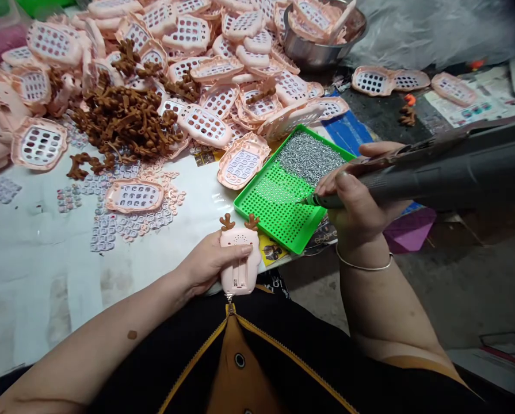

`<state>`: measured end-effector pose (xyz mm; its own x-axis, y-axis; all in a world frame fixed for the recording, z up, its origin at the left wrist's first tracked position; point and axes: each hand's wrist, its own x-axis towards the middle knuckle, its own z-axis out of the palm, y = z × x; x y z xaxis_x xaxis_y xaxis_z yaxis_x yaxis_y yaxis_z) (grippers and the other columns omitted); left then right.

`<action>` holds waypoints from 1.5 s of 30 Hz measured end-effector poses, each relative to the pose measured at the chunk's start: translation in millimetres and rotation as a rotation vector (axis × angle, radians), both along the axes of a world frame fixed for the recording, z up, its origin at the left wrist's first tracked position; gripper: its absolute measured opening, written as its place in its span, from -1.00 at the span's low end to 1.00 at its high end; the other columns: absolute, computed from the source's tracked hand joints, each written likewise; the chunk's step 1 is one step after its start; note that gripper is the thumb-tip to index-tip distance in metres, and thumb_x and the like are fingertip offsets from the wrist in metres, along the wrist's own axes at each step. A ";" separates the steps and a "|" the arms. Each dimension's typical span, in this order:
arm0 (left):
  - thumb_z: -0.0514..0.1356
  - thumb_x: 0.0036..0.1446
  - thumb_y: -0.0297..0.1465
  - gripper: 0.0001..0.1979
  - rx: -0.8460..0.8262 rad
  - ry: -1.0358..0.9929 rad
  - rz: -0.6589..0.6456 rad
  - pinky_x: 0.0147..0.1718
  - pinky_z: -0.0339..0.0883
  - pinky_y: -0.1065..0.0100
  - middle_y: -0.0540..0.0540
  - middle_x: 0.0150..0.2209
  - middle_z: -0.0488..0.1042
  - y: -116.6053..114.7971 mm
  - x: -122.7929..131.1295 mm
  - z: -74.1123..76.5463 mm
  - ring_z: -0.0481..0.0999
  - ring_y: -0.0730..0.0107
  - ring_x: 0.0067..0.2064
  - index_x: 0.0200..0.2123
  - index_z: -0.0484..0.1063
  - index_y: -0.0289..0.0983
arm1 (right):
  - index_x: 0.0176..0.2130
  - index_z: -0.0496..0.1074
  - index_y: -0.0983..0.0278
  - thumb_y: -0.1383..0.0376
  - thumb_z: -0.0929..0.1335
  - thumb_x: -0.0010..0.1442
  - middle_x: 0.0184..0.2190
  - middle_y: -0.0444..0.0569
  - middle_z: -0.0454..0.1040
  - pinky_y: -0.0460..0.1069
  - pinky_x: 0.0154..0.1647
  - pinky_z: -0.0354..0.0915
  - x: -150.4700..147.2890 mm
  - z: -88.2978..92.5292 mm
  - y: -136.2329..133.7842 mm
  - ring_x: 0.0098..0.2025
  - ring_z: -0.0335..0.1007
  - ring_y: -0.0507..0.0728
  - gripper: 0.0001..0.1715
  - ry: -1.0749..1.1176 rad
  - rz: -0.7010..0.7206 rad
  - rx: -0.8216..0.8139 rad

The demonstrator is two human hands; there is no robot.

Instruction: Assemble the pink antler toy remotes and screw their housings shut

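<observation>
My left hand (pixel 208 261) grips a pink toy phone (pixel 240 273) with brown antlers, its battery recess facing up and the thumb across it. My right hand (pixel 361 201) is wrapped round a grey electric screwdriver (pixel 447 172). The tool's tip points left over a green perforated tray (pixel 245 201). Small silver screws (pixel 311 154) are heaped in the tray's far end, with a thin scatter nearer its middle. Whether a screw sits on the tip is too small to tell.
Pink phone shells (pixel 205 123) are piled at the back, beside brown antler pieces (pixel 123 115). Small keypad pieces (pixel 104 230) lie left around a single shell (pixel 134 195). A metal bowl (pixel 317 54) of shells stands back right. A purple piece (pixel 410 230) lies below the screwdriver.
</observation>
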<state>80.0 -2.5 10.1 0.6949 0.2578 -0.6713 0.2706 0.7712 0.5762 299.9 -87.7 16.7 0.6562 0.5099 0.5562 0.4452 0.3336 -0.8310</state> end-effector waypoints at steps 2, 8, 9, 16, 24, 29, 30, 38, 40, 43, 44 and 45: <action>0.47 -0.16 -0.38 -0.63 -0.011 -0.002 0.006 -0.32 0.44 0.28 -0.19 -0.36 0.59 -0.2 0.2 0.2 0.56 0.28 -0.38 -0.28 0.47 -0.39 | -0.09 0.33 0.07 0.06 0.44 0.10 -0.57 -0.24 0.25 0.01 -0.56 0.35 -1.6 1.1 -1.2 -0.60 0.29 0.05 -0.60 0.001 0.004 -0.014; 0.44 -0.14 -0.41 -0.67 -0.029 -0.045 0.006 -0.34 0.43 0.28 -0.20 -0.36 0.59 0.1 0.2 -0.2 0.56 0.27 -0.38 -0.29 0.48 -0.40 | -0.14 0.38 0.07 0.14 0.47 0.10 -0.57 -0.24 0.25 -0.01 -0.60 0.29 -8.0 10.4 1.3 -0.63 0.25 0.03 -0.67 -0.010 0.025 0.093; 0.43 -0.15 -0.42 -0.68 -0.028 -0.051 0.004 -0.33 0.43 0.28 -0.20 -0.36 0.59 0.0 0.6 0.3 0.55 0.27 -0.38 -0.29 0.48 -0.40 | -0.16 0.39 0.07 0.15 0.47 0.10 -0.58 -0.25 0.23 -0.01 -0.61 0.27 -10.9 15.4 1.5 -0.64 0.22 0.02 -0.70 -0.016 0.023 0.140; 0.39 -0.17 -0.49 -0.68 0.013 -0.047 0.051 -0.33 0.38 0.29 -0.15 -0.39 0.55 -4.8 7.7 3.6 0.52 0.31 -0.38 -0.27 0.47 -0.38 | -0.52 0.32 0.16 0.13 0.34 0.21 -0.64 -0.17 0.10 0.04 -0.59 0.26 -49.7 56.5 -12.5 -0.62 0.18 0.06 -0.68 0.046 0.284 0.073; 0.38 -0.18 -0.49 -0.68 0.027 -0.086 0.071 -0.29 0.32 0.32 -0.12 -0.37 0.52 -7.1 11.5 -0.9 0.47 0.36 -0.35 -0.27 0.48 -0.39 | -0.24 0.42 0.07 0.17 0.36 0.23 -0.61 -0.20 0.24 0.04 -0.56 0.35 -70.5 51.8 -14.5 -0.60 0.27 0.07 -0.94 0.053 0.489 0.057; 0.38 -0.18 -0.49 -0.64 0.032 -0.088 0.064 -0.25 0.33 0.28 -0.15 -0.33 0.52 -7.0 13.0 -3.1 0.48 0.32 -0.32 -0.23 0.48 -0.40 | -0.03 0.39 0.08 0.26 0.41 0.18 -0.57 -0.22 0.30 0.04 -0.56 0.35 -70.4 44.7 -13.1 -0.60 0.29 0.07 -0.66 0.123 0.467 0.126; 0.39 -0.18 -0.48 -0.64 0.028 -0.087 0.063 -0.24 0.33 0.27 -0.16 -0.33 0.52 -7.0 13.1 -3.7 0.49 0.31 -0.31 -0.23 0.48 -0.40 | -0.04 0.39 0.09 0.27 0.41 0.18 -0.57 -0.22 0.31 0.04 -0.56 0.35 -69.8 41.7 -12.4 -0.59 0.30 0.07 -0.67 0.112 0.478 0.124; 0.42 -0.20 -0.43 -0.67 0.017 -0.121 0.040 -0.21 0.31 0.24 -0.12 -0.37 0.49 -7.4 12.2 -8.5 0.50 0.25 -0.28 -0.30 0.47 -0.38 | -0.21 0.36 0.12 0.38 0.40 0.11 -0.59 -0.25 0.33 0.02 -0.55 0.37 -70.1 32.2 -6.5 -0.60 0.32 0.05 -0.76 0.061 0.622 0.008; 0.41 -0.20 -0.44 -0.68 0.010 -0.114 0.046 -0.20 0.31 0.24 -0.10 -0.38 0.48 -7.4 12.4 -7.3 0.50 0.26 -0.28 -0.31 0.46 -0.37 | -0.26 0.36 0.13 0.43 0.39 0.07 -0.59 -0.25 0.34 0.04 -0.53 0.38 -71.9 34.5 -3.8 -0.58 0.35 0.06 -0.75 0.067 0.624 0.002; 0.40 -0.20 -0.47 -0.68 0.009 -0.098 0.052 -0.21 0.30 0.24 -0.09 -0.38 0.47 -7.2 12.5 -4.5 0.48 0.28 -0.29 -0.31 0.45 -0.36 | -0.29 0.35 0.14 0.47 0.38 0.05 -0.58 -0.25 0.33 0.01 -0.59 0.34 -74.2 37.0 -0.7 -0.62 0.30 0.03 -0.74 0.085 0.678 0.027; 0.40 -0.20 -0.48 -0.69 0.009 -0.098 0.053 -0.21 0.30 0.25 -0.08 -0.38 0.47 -7.1 12.5 -3.8 0.48 0.29 -0.30 -0.31 0.45 -0.36 | -0.30 0.35 0.13 0.48 0.37 0.06 -0.58 -0.25 0.33 -0.01 -0.61 0.32 -74.9 37.7 -0.8 -0.63 0.29 0.02 -0.75 0.087 0.693 0.032; 0.39 -0.20 -0.49 -0.70 0.008 -0.102 0.051 -0.22 0.30 0.26 -0.08 -0.38 0.47 -7.1 12.3 -3.4 0.48 0.31 -0.31 -0.32 0.45 -0.36 | -0.30 0.35 0.13 0.47 0.36 0.07 -0.59 -0.25 0.33 -0.01 -0.62 0.33 -75.6 38.8 -1.8 -0.63 0.29 0.02 -0.75 0.080 0.702 0.025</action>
